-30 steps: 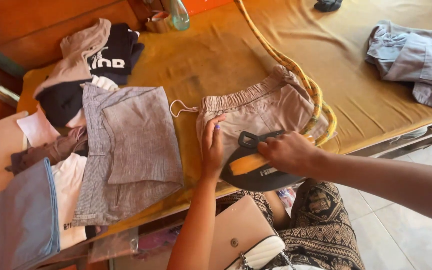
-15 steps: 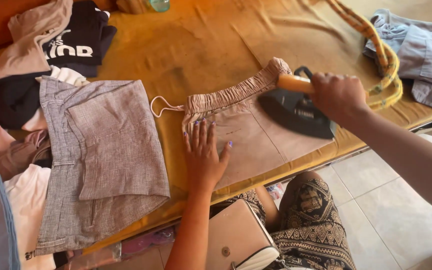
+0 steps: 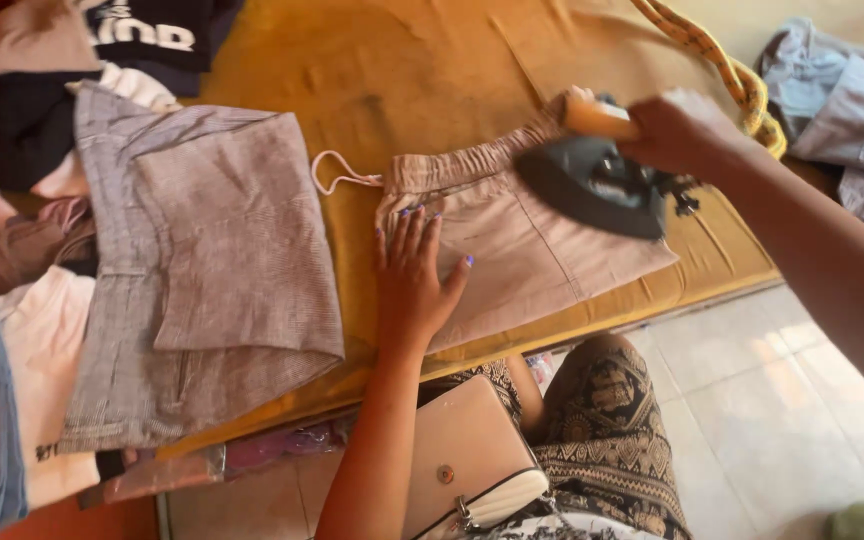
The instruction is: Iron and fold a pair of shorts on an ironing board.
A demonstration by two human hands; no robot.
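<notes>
Two hands at work on one pair of beige shorts [image 3: 512, 235], head view only.

Left hand [image 3: 414, 275]: flat, fingers spread, palm down on shorts near the drawstring [image 3: 337, 172] end of the waistband. Gripping nothing, just pinning cloth. Right hand [image 3: 682, 130]: closed round the pale wooden handle of a dark iron [image 3: 592, 185], soleplate down on shorts at the far end of the waistband from the drawstring.

Doing it well, as judged from this frame: keep left palm pressing and pulling cloth taut away from iron; keep fingertips well apart from soleplate. Glide flat, no tilting onto the tip, no dwelling on the gathered elastic. Mind the braided cord [image 3: 727, 65] past the iron, away from the shorts: slack needed, none under the plate.

Shorts: light beige, lying flat on the yellow-brown ironing cloth [image 3: 432, 70], elastic waistband puckered, drawstring loop trailing off towards the folded stack. Leg part smooth, hem close to the table's near edge. Fabric thin-looking, likely quick to crease.

Around shorts: folded grey garments [image 3: 212, 250] just beside the drawstring side; darker clothes pile [image 3: 22, 120] beyond those; blue-grey garment [image 3: 852, 100] well past the iron side. Below the table edge nearest shorts: pale handbag [image 3: 467, 470] on patterned trousers [image 3: 612, 440].
</notes>
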